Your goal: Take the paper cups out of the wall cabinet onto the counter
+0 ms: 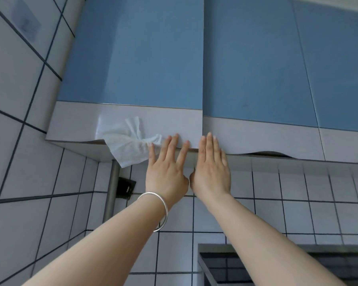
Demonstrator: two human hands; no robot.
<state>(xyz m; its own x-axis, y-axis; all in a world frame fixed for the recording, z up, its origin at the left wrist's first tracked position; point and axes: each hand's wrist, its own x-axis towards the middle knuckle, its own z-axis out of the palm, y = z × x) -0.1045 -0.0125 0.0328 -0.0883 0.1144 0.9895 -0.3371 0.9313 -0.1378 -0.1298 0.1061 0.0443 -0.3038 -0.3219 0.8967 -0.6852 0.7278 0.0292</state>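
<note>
The wall cabinet fills the top of the head view, with blue doors and a pale grey strip along their bottom. Its left door [141, 58] and middle door [248, 58] are both closed. My left hand [166, 168], with a silver bangle on the wrist, lies flat with fingers spread on the bottom edge of the left door. My right hand [212, 168] lies flat on the bottom edge of the middle door, right beside the seam. Neither hand holds anything. No paper cups are visible.
A crumpled white paper towel [128, 143] hangs from the left door's lower edge, just left of my left hand. White tiled wall runs left and below. A metal pipe [112, 186] and a black wall socket [125, 187] sit under the cabinet. A dark range hood [298, 263] is at bottom right.
</note>
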